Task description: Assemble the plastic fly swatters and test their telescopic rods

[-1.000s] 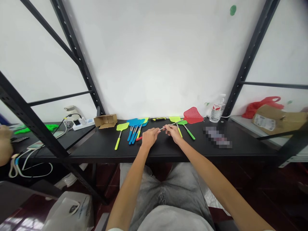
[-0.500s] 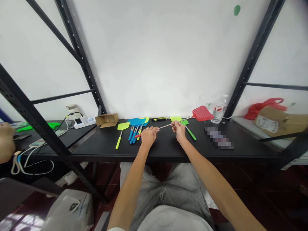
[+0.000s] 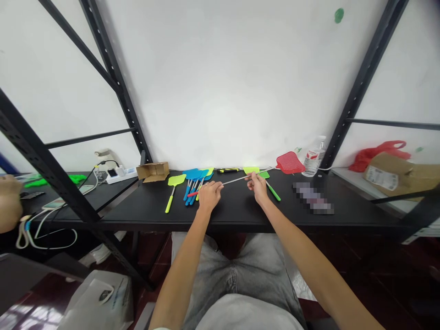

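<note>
A red fly swatter (image 3: 290, 163) with a long metal shaft is stretched between my two hands above the table. My left hand (image 3: 210, 195) is closed around it near the red handle, whose end sticks out to the left. My right hand (image 3: 257, 185) pinches the shaft farther along, toward the red head. Left of my left hand, several blue fly swatters (image 3: 192, 174) lie bunched together, and a yellow-green fly swatter (image 3: 176, 180) lies apart from them. A green fly swatter (image 3: 274, 190) lies beside my right hand, partly hidden behind it.
On the black table (image 3: 137, 206) stand an open cardboard box (image 3: 153, 172) and a clear bottle (image 3: 312, 158). A yellow-and-black tool (image 3: 228, 170) lies by the wall. Black metal posts (image 3: 120, 91) rise on both sides. Another person's hand (image 3: 8, 201) shows at far left.
My left hand has shifted slightly left along with the red handle, so more of it shows. My right hand and the red swatter head have moved a little to the right.
</note>
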Demonstrator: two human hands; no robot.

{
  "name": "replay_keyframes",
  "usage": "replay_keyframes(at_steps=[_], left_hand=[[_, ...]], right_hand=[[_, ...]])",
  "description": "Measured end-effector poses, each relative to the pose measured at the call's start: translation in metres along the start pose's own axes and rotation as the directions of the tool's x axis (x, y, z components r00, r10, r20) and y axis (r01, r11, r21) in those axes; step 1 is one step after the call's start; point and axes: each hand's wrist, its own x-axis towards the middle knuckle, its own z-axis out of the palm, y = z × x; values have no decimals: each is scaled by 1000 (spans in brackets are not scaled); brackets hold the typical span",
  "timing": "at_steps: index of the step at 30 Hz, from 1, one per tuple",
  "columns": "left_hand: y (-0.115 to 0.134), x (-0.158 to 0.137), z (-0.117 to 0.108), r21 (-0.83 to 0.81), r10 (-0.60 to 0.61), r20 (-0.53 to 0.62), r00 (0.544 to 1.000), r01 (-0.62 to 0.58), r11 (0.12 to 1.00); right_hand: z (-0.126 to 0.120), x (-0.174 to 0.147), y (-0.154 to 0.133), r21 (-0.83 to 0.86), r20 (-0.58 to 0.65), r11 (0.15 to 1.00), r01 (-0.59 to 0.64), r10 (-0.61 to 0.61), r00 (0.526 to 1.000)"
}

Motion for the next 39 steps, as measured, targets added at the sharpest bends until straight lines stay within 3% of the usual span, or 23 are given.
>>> replay_keyframes(at_steps=[3, 6, 10, 26, 32, 36, 39], left_hand=[[3, -1, -1, -21, 25, 15, 1000, -25, 999], [9, -2, -1, -67, 83, 45, 996, -80, 995], [15, -3, 0, -129, 137, 80, 987, -126, 984], [17, 1, -1, -2, 44, 108, 993, -44, 999], [13, 1, 0, 9, 48, 64, 997, -49, 999], [10, 1, 2, 8, 49, 41, 998, -49, 999], [10, 0, 1, -3, 41, 23, 999, -41, 999]], right_hand=[[7, -8, 2, -116, 199, 993, -6, 30, 979], [16, -16, 3, -185, 368, 983, 6, 63, 928], [22, -19, 3, -218, 455, 975, 36, 69, 888], [18, -13, 10, -134, 275, 990, -50, 86, 958], [17, -10, 10, -96, 156, 990, -99, 114, 981], [14, -8, 10, -99, 94, 992, -74, 83, 992], [12, -8, 10, -138, 117, 990, -36, 52, 992]])
